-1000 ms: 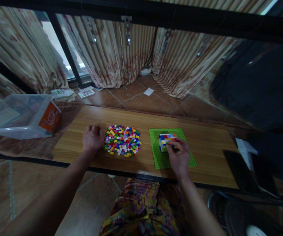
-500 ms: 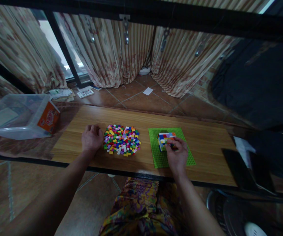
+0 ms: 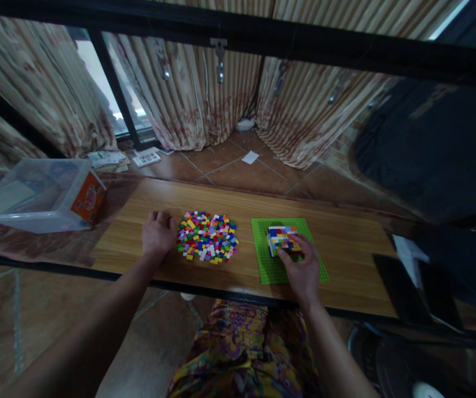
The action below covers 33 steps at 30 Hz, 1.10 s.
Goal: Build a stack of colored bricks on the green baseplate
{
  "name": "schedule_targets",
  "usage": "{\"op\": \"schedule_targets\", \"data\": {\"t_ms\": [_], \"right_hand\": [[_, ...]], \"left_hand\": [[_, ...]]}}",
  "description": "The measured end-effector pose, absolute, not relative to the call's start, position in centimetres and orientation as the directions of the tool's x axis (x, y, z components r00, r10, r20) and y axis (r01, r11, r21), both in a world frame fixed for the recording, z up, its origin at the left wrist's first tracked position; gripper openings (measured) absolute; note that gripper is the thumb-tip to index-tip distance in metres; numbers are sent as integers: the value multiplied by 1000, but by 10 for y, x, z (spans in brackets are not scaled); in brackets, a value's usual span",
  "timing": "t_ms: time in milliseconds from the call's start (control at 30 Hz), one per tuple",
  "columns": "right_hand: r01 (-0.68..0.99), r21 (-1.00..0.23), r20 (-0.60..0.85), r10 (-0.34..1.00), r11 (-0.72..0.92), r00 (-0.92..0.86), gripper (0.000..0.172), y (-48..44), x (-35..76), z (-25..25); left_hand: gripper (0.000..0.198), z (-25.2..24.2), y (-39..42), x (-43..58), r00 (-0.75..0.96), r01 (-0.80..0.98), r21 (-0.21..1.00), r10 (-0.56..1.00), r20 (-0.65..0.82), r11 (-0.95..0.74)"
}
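Note:
A block of stacked toy bricks (image 3: 280,236), with mixed colours on top and white at its left side, stands on a green studded baseplate (image 3: 266,271). My right hand (image 3: 304,265) is closed round its near right corner, thumb at the front edge and fingers at the right side. Its palm side is partly hidden. A flat pile of loose toy bricks (image 3: 208,237) in many colours lies left of the baseplate. Against the pile's left side, my left hand (image 3: 158,233) rests on the wooden table with curled fingers; whatever is under them is hidden.
A clear plastic bin (image 3: 47,215) with an orange label stands left of the wooden tabletop (image 3: 205,193). Dark flat objects (image 3: 401,287) lie at the right end. A black bar (image 3: 238,30) crosses above, before striped curtains (image 3: 205,105).
The fingers of my right hand have spread from a pinch over the block to its front and right edges. My left hand stays by the pile. The view has shifted slightly.

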State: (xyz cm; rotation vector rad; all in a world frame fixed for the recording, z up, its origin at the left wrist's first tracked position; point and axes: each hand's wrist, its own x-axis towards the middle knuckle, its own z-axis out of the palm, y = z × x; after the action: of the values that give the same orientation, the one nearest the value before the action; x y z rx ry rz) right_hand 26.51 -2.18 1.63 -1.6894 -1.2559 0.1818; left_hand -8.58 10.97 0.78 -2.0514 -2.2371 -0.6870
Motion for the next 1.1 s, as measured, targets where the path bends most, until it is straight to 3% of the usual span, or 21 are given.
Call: {"op": "schedule_targets", "data": {"t_ms": [167, 367, 500, 667, 833, 1100], "right_hand": [[645, -762, 355, 800, -53, 484, 53, -30, 260, 14], [619, -776, 305, 787, -122, 537, 51, -36, 246, 12], [679, -726, 371, 767, -113, 524, 49, -40, 240, 15], [814, -575, 558, 765, 77, 322, 21, -42, 223, 28], [751, -619, 430, 899, 228, 81, 20, -36, 187, 26], [774, -598, 351, 936, 209, 19, 19, -19, 163, 16]], "left_hand": [[28, 8, 110, -86, -130, 953, 303, 943, 306, 33], [28, 8, 109, -85, -141, 948, 315, 944, 299, 42], [29, 7, 110, -86, -138, 951, 307, 943, 304, 40], [30, 5, 110, -85, -135, 954, 297, 943, 305, 41], [29, 6, 109, -85, -145, 952, 303, 940, 309, 47], [27, 7, 108, -84, -135, 952, 304, 944, 301, 39]]}}
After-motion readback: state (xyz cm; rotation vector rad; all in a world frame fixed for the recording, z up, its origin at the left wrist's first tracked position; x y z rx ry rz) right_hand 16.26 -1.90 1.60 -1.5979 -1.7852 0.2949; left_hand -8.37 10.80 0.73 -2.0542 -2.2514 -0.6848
